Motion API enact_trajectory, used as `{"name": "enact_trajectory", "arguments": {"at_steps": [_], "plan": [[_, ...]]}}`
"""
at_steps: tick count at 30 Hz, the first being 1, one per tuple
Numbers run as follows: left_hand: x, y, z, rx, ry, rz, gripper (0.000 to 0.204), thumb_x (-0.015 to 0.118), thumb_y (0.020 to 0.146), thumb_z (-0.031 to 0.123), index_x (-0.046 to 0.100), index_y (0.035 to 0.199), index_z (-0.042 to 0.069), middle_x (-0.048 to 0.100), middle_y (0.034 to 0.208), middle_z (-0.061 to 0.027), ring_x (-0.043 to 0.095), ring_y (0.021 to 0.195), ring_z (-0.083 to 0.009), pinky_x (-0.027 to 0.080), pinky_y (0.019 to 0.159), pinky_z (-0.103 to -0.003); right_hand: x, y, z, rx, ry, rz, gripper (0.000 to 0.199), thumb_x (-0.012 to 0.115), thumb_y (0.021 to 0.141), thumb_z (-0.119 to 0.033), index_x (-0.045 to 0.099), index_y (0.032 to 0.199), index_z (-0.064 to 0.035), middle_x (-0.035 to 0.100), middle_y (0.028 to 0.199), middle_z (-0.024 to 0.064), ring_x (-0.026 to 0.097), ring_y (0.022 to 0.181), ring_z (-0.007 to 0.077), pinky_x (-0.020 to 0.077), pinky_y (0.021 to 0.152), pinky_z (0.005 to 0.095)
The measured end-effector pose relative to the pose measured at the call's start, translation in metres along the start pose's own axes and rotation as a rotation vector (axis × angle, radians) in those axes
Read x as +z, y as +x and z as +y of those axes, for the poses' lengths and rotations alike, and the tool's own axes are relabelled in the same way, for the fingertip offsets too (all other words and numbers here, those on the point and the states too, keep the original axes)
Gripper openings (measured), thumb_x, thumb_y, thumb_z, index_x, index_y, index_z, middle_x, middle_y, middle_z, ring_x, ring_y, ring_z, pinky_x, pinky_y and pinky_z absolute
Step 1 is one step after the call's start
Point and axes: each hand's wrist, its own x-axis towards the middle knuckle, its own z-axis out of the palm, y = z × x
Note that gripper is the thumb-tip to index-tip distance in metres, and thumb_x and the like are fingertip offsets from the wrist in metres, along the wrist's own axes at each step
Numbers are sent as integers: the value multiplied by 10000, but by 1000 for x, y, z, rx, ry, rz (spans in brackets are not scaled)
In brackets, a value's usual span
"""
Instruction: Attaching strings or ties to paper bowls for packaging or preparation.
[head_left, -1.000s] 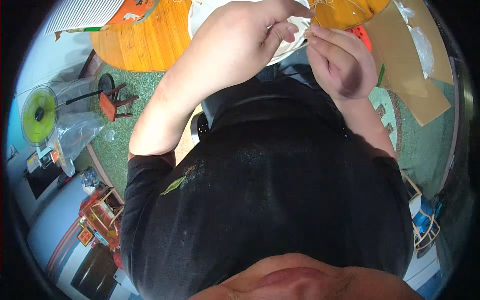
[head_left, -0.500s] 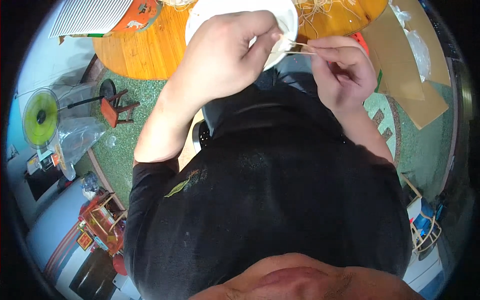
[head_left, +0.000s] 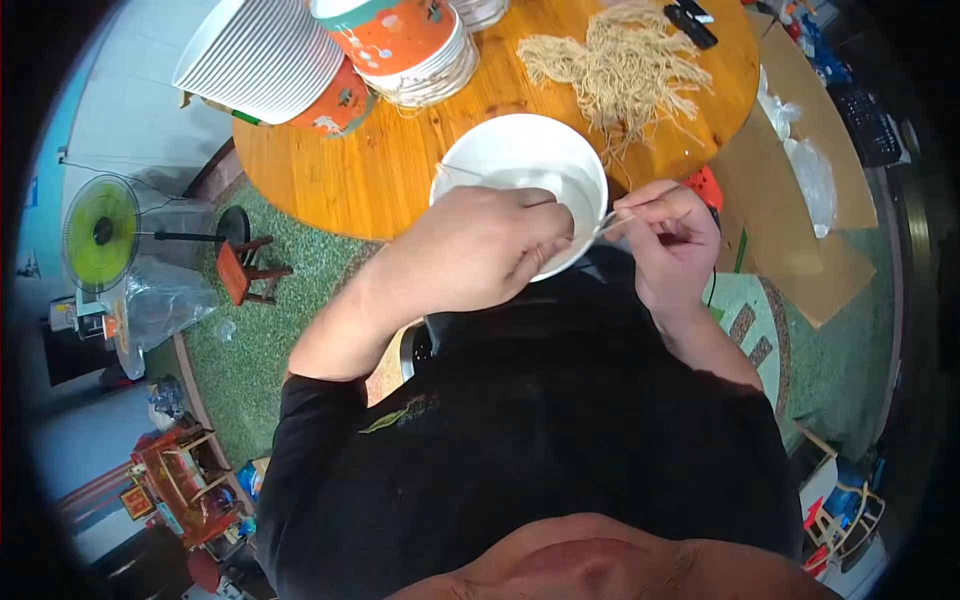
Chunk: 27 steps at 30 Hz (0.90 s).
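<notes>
Head view: your right fingers clamp a pale strand; the white bucket sits under your left fingers, whose hold I cannot tell. A loose pinch could let the strand slip.

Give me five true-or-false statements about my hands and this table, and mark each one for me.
1. The right hand pinches a thin strand. True.
2. The left hand is buried in the string pile. False: the left hand is at the white tub, apart from the pile.
3. A pile of tan strings lies on the wooden table. True.
4. The stool is off to the person's right. False: the red stool is on the left, beyond the table's edge.
5. Orange-patterned buckets are left of the string pile. True.
</notes>
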Motion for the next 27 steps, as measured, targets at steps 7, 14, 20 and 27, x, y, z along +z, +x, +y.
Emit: {"name": "enact_trajectory", "arguments": {"at_steps": [7, 14, 20, 27], "plan": [[2, -11, -1, -39, -50, 29, 375, 798, 845, 230, 692, 1167, 69, 718, 876, -111, 713, 782, -338, 551, 673, -436, 14, 18, -8, -26, 30, -49, 169, 639, 911, 148, 616, 1031, 32, 675, 1103, 181, 709, 917, 181, 595, 824, 288], [-3, -21, -18, -63, -480, 466, 229, 822, 881, 82, 702, 1067, 28, 723, 876, -47, 676, 734, -111, 512, 656, -258, -14, 29, 16, 179, 78, 57, 1323, 986, 632, -448, 198, 1625, -68, 335, 1628, 176, 316, 1526, 334, 253, 1243, 495], [11, -21, -36, 3, -1038, 589, 233, 805, 903, 29, 654, 1076, -8, 678, 882, 26, 560, 755, 2, 458, 682, -176, 8, 34, 14, 428, 433, -39, 1450, 1006, 588, -322, 57, 1663, -108, 255, 1671, 117, 296, 1536, 281, 262, 1262, 490], [2, -30, -90, -100, -706, 1189, 149, 762, 914, -9, 627, 966, 27, 635, 911, -15, 556, 765, -60, 455, 700, -217, 41, 148, -25, -110, -405, -240, 1153, 903, 712, -236, 207, 1609, -36, 339, 1546, 194, 453, 1416, 313, 410, 1173, 500]]}}
